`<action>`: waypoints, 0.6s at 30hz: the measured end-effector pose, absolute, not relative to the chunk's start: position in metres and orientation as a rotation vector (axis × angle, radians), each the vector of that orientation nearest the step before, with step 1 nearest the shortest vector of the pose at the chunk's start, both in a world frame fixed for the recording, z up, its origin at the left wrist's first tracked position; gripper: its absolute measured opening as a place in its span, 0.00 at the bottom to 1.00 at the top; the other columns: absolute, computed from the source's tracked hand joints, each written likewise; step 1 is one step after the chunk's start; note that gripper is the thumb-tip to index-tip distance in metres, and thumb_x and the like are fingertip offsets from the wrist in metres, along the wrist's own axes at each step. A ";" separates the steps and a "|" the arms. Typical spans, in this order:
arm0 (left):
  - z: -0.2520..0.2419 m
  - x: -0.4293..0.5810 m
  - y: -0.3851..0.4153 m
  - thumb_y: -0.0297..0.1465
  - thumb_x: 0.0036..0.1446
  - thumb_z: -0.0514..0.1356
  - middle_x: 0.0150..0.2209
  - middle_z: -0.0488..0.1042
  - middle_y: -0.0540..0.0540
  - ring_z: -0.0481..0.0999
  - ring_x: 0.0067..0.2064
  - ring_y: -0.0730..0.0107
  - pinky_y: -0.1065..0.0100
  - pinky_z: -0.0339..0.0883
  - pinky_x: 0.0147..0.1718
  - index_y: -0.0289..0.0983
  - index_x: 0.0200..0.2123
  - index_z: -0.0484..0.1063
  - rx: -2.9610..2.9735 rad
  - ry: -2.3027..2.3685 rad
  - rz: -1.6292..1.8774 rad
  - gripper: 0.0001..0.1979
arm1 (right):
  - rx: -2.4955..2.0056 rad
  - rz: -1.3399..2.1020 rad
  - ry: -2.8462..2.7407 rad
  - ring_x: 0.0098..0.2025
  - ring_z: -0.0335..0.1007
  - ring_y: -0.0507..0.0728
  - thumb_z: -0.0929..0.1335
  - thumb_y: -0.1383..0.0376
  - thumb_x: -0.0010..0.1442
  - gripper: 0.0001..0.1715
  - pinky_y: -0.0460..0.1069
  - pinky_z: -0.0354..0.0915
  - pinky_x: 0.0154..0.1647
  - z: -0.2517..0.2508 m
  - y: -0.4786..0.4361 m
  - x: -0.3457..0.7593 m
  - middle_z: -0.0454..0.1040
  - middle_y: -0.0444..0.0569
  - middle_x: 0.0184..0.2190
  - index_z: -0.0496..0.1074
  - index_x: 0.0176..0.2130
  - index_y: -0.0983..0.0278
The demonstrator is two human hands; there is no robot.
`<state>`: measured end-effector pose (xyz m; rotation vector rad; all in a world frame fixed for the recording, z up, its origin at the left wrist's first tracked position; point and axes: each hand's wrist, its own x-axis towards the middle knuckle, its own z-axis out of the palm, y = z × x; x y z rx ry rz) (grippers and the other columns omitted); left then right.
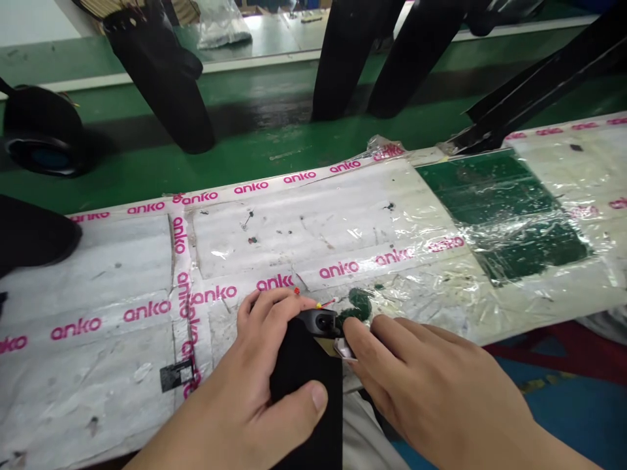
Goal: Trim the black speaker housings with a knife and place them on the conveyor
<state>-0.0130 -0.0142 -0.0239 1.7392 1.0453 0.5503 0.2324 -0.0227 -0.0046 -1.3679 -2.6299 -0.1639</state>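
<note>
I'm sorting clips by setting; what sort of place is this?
Probably a factory or workshop: several black parts stand along a green surface, the left hand grips a black piece, and the worktop is covered with film and printed tape.

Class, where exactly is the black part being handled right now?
In the head view, the black part is at bottom centre, held by the left hand, with the right hand close against its far end's right side.

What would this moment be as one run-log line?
left hand: holding black part | right hand: at its far end, grip unclear | nearby: coloured wire ends, taped worktop
</note>
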 end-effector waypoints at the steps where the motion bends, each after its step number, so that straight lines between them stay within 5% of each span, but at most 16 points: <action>1: -0.024 -0.013 -0.014 0.31 0.68 0.64 0.70 0.60 0.49 0.56 0.75 0.45 0.42 0.61 0.73 0.65 0.72 0.52 1.736 1.044 0.551 0.37 | -1.358 -0.163 -2.630 0.25 0.71 0.56 0.60 0.71 0.72 0.13 0.53 0.58 0.29 -0.005 -0.022 0.233 0.71 0.40 0.28 0.65 0.53 0.60; 8: -0.014 -0.011 -0.009 0.29 0.65 0.63 0.68 0.63 0.49 0.60 0.72 0.46 0.43 0.66 0.69 0.63 0.69 0.54 1.762 1.060 0.516 0.36 | -1.389 -0.140 -2.616 0.26 0.71 0.56 0.60 0.72 0.70 0.16 0.52 0.58 0.29 -0.006 -0.025 0.233 0.72 0.40 0.28 0.65 0.54 0.60; 18: -0.016 -0.010 -0.009 0.30 0.64 0.64 0.67 0.65 0.47 0.61 0.72 0.44 0.43 0.68 0.68 0.61 0.69 0.54 1.821 1.060 0.513 0.36 | -1.439 -0.040 -2.703 0.19 0.69 0.57 0.64 0.75 0.48 0.27 0.53 0.54 0.22 0.007 -0.021 0.232 0.69 0.40 0.25 0.60 0.47 0.56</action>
